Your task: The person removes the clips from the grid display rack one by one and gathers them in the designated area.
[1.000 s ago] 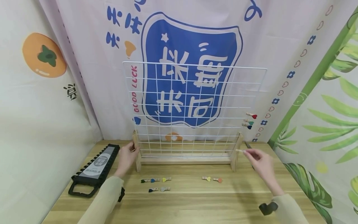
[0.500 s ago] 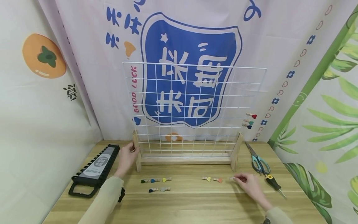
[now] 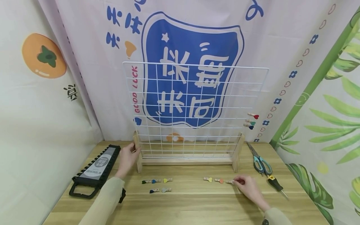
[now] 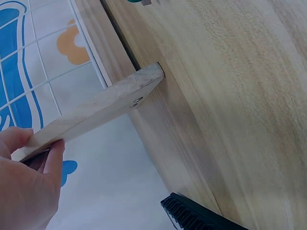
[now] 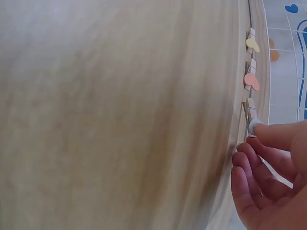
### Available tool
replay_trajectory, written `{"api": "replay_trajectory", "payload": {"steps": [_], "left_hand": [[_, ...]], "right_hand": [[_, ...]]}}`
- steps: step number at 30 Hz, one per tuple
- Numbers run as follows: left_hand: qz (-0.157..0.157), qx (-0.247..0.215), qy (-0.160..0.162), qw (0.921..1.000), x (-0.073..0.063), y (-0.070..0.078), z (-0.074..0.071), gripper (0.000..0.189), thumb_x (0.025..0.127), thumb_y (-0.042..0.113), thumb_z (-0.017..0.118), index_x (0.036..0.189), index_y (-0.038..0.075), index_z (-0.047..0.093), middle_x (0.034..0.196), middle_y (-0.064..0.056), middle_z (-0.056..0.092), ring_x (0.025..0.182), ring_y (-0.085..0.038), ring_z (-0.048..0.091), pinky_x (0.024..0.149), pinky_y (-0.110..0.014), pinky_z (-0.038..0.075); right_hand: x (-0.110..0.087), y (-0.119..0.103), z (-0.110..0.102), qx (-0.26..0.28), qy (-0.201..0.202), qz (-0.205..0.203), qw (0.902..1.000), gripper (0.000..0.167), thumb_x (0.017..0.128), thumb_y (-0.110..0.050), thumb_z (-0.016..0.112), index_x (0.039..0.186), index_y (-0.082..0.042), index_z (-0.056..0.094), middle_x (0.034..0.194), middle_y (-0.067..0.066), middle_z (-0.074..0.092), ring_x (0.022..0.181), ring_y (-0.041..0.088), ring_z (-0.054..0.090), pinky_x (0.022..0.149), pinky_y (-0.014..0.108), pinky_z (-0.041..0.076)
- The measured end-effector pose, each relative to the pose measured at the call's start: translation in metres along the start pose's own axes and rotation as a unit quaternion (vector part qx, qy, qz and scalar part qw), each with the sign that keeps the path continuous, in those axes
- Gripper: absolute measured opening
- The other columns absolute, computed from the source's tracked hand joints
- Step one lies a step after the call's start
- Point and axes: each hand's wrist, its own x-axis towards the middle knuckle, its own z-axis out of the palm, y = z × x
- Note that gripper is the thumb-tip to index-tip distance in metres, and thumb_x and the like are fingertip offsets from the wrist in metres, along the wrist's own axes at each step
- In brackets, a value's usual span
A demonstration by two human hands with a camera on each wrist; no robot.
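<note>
My left hand (image 3: 127, 159) grips the left wooden upright (image 4: 103, 105) of a stand that holds a white wire grid (image 3: 187, 106); in the left wrist view thumb and fingers close on its upper end. My right hand (image 3: 250, 187) pinches a small wooden clothespin (image 5: 250, 108) by its whitish end, down at the tabletop. Just left of it, in the same row, lie a clothespin with an orange heart (image 3: 221, 181) and one with a yellow heart (image 3: 209, 180). Three clothespins with red (image 3: 255, 116), green (image 3: 252, 123) and dark blue (image 3: 251, 127) hearts hang on the grid's right edge.
Several more heart clothespins, including a yellow one (image 3: 166, 180) and a grey one (image 3: 164, 190), lie front left. A black case with a handle (image 3: 97, 168) is at the left. Scissors (image 3: 260, 163) and a screwdriver (image 3: 275, 184) lie at the right.
My right hand has come down and left from beside the right upright, bringing the clothespin to the tabletop beside the orange one. My left hand stays on the left upright.
</note>
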Motion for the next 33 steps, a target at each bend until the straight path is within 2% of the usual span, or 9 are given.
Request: {"api": "replay_trajectory", "payload": {"steps": [7, 11, 15, 17, 22, 25, 29, 33], "left_hand": [[0.001, -0.001, 0.003, 1.0, 0.001, 0.0, 0.0, 0.012, 0.092, 0.003, 0.064, 0.082, -0.005, 0.063, 0.102, -0.028, 0.072, 0.098, -0.038, 0.072, 0.073, -0.027, 0.059], [0.003, -0.001, 0.006, 1.0, 0.001, 0.0, 0.0, 0.012, 0.091, 0.002, 0.064, 0.082, -0.005, 0.063, 0.1, -0.028, 0.073, 0.095, -0.037, 0.072, 0.07, -0.023, 0.058], [0.009, 0.0, 0.008, 0.9999, 0.001, 0.0, 0.0, 0.01, 0.091, 0.002, 0.064, 0.085, -0.006, 0.065, 0.102, -0.029, 0.073, 0.095, -0.038, 0.072, 0.072, -0.029, 0.06], [0.01, -0.001, 0.008, 0.9999, 0.001, 0.0, 0.0, 0.01, 0.091, 0.002, 0.064, 0.085, -0.006, 0.065, 0.102, -0.029, 0.072, 0.095, -0.038, 0.072, 0.073, -0.033, 0.061], [0.013, -0.001, 0.014, 0.9998, 0.002, 0.0, 0.0, 0.011, 0.09, 0.001, 0.065, 0.081, -0.005, 0.064, 0.099, -0.028, 0.073, 0.093, -0.038, 0.073, 0.072, -0.031, 0.06], [0.015, -0.001, 0.014, 0.9998, 0.001, 0.0, 0.0, 0.011, 0.09, 0.002, 0.066, 0.082, -0.006, 0.064, 0.099, -0.028, 0.073, 0.093, -0.038, 0.073, 0.073, -0.033, 0.061], [0.015, -0.005, 0.008, 0.9998, 0.001, 0.001, 0.0, 0.01, 0.09, 0.002, 0.065, 0.087, -0.008, 0.066, 0.102, -0.03, 0.072, 0.096, -0.04, 0.072, 0.078, -0.042, 0.062], [0.012, -0.011, 0.001, 0.9999, 0.0, 0.001, 0.0, 0.012, 0.091, 0.001, 0.064, 0.095, -0.01, 0.067, 0.107, -0.032, 0.071, 0.099, -0.042, 0.071, 0.082, -0.047, 0.061]], "right_hand": [[0.001, 0.0, 0.002, -0.023, 0.004, -0.015, 0.9996, 0.006, 0.08, -0.013, 0.081, 0.081, -0.009, 0.076, 0.077, 0.0, 0.074, 0.063, -0.005, 0.051, 0.058, 0.016, 0.044], [0.001, 0.0, 0.001, -0.024, -0.008, -0.004, 0.9997, 0.005, 0.081, -0.012, 0.08, 0.084, -0.009, 0.077, 0.08, 0.001, 0.075, 0.064, -0.003, 0.053, 0.058, 0.016, 0.045], [0.003, -0.004, -0.007, 0.001, -0.023, 0.007, 0.9997, 0.006, 0.083, -0.006, 0.076, 0.088, -0.003, 0.076, 0.082, 0.007, 0.075, 0.064, -0.001, 0.055, 0.059, 0.016, 0.047], [0.006, -0.007, -0.014, 0.009, -0.007, -0.004, 0.9999, 0.008, 0.082, -0.004, 0.076, 0.089, 0.0, 0.075, 0.081, 0.011, 0.075, 0.063, 0.002, 0.058, 0.058, 0.016, 0.049], [0.024, -0.023, -0.053, -0.008, 0.049, -0.035, 0.9982, 0.017, 0.085, -0.008, 0.075, 0.099, 0.002, 0.073, 0.091, 0.018, 0.076, 0.07, 0.009, 0.065, 0.062, 0.015, 0.053], [0.039, -0.034, -0.086, -0.002, 0.079, -0.029, 0.9964, 0.024, 0.091, -0.014, 0.07, 0.109, 0.001, 0.071, 0.102, 0.022, 0.075, 0.076, -0.001, 0.062, 0.066, 0.012, 0.053], [0.059, -0.052, -0.127, 0.022, 0.138, -0.022, 0.9899, 0.03, 0.096, -0.023, 0.065, 0.115, 0.001, 0.069, 0.112, 0.026, 0.071, 0.079, -0.022, 0.05, 0.069, 0.003, 0.047], [0.079, -0.069, -0.155, 0.04, 0.191, -0.022, 0.9805, 0.034, 0.098, -0.028, 0.062, 0.116, 0.0, 0.069, 0.114, 0.025, 0.071, 0.079, -0.026, 0.047, 0.07, -0.003, 0.043]]}}
